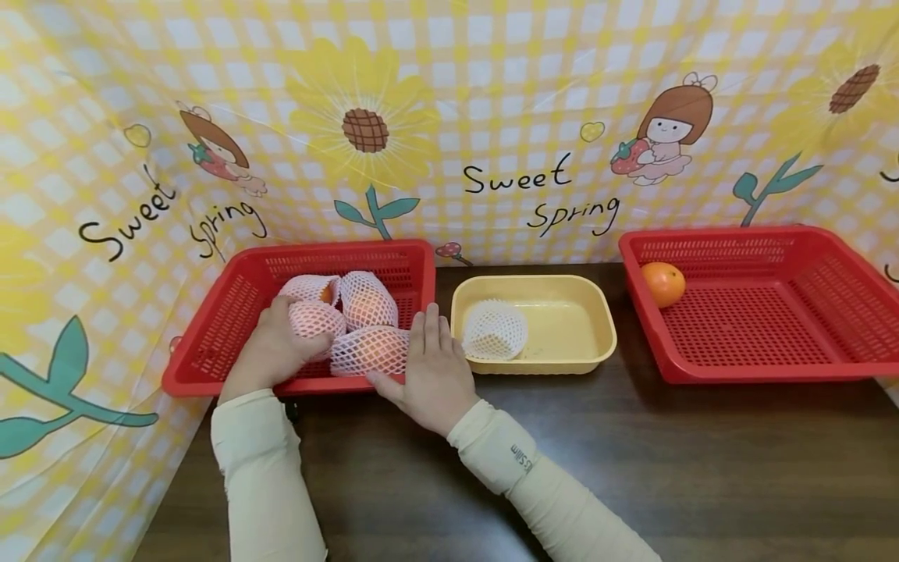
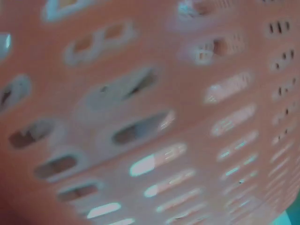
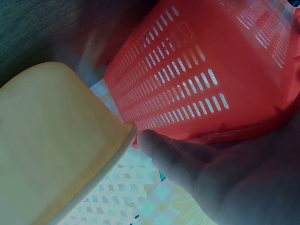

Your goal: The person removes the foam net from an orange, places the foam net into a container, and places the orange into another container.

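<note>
Cream sleeves (image 1: 260, 468) reach up over the dark wooden bench (image 1: 365, 476) at the near edge of what I see through the head camera. The right hand (image 1: 437, 375) has its grip released, with straight fingers lying over the front right corner of the left red basket (image 1: 211, 343); my right wrist view puts the thumb close to the rim. Near that thumb lies a netted fruit (image 1: 372, 351). The left hand (image 1: 274, 343) has its grip curled round a net-wrapped fruit (image 1: 318, 321) inside the same basket, and two more wrapped fruits (image 1: 368, 297) lie farther back. My left wrist view shows mostly slotted basket wall, blurred.

Just right of this basket sits a yellow tray (image 1: 569, 332) with a white foam net (image 1: 495, 328) at its left end. Farther right, a bare orange fruit (image 1: 663, 283) rests by the left wall of the right red basket (image 1: 758, 373). Behind everything I see checked yellow-and-white cloth (image 1: 506, 94) printed with sunflowers.
</note>
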The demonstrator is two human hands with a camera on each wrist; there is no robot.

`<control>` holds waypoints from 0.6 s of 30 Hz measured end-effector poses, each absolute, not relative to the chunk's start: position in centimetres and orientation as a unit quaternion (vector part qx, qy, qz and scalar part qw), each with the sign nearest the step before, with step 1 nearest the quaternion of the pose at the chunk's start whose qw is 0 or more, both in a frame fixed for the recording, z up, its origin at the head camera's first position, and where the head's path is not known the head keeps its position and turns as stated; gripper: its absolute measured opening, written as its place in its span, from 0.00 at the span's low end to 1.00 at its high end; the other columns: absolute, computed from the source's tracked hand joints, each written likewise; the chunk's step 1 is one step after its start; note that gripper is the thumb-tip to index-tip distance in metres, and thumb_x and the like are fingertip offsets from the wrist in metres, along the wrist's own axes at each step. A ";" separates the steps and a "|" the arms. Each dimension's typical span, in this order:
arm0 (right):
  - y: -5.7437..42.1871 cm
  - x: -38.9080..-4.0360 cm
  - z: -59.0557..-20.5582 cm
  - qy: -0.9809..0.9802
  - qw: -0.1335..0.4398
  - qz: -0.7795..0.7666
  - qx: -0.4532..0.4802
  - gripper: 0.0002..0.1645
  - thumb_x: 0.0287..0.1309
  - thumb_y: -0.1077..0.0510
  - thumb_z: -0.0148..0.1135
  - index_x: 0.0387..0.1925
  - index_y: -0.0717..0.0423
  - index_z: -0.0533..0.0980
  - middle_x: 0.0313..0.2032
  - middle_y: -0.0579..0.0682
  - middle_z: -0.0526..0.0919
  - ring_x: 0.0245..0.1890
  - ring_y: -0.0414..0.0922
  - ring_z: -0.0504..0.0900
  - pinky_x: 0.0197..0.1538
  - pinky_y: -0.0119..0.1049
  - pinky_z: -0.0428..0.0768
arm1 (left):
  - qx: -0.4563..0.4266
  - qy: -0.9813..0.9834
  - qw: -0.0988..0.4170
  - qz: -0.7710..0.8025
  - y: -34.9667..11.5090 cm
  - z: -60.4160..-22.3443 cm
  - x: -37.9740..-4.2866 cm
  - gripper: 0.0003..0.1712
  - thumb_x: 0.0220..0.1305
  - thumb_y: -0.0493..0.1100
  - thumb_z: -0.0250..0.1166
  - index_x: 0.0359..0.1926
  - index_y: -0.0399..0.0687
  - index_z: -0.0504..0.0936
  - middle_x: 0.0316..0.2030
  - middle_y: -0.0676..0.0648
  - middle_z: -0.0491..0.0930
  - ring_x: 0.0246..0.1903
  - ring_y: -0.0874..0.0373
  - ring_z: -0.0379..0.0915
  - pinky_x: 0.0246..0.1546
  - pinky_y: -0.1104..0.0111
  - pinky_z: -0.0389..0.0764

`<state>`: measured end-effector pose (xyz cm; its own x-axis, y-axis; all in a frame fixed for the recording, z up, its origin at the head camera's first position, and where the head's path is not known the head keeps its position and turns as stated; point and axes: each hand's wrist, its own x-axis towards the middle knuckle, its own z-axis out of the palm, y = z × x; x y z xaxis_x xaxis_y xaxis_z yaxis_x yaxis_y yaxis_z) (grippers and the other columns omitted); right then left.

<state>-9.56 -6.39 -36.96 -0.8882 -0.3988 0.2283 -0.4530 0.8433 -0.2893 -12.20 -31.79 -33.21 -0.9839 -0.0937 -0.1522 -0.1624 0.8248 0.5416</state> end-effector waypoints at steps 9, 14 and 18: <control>-6.3 -9.6 -36.9 -0.956 0.068 0.181 0.220 0.62 0.63 0.23 0.49 0.75 0.69 0.55 0.76 0.67 0.51 0.73 0.62 0.59 0.67 0.52 0.67 | -0.034 0.951 -0.013 0.306 -30.7 -31.5 -11.4 0.58 0.58 0.58 0.73 0.75 0.38 0.49 0.62 0.30 0.59 0.55 0.35 0.66 0.56 0.37 0.69; -6.3 -9.6 -36.8 -0.955 0.062 0.188 0.223 0.62 0.63 0.23 0.49 0.75 0.69 0.54 0.76 0.67 0.50 0.73 0.62 0.57 0.68 0.53 0.66 | -0.021 0.951 -0.046 0.306 -29.9 -30.2 -10.6 0.56 0.57 0.56 0.74 0.74 0.38 0.52 0.61 0.31 0.60 0.54 0.35 0.67 0.55 0.37 0.69; -6.1 -9.7 -36.8 -0.955 0.063 0.180 0.225 0.62 0.63 0.22 0.48 0.75 0.69 0.55 0.76 0.67 0.51 0.74 0.62 0.56 0.68 0.52 0.66 | -0.009 0.952 -0.069 0.299 -29.2 -29.3 -10.2 0.54 0.56 0.55 0.74 0.73 0.39 0.54 0.60 0.32 0.61 0.53 0.36 0.66 0.54 0.36 0.70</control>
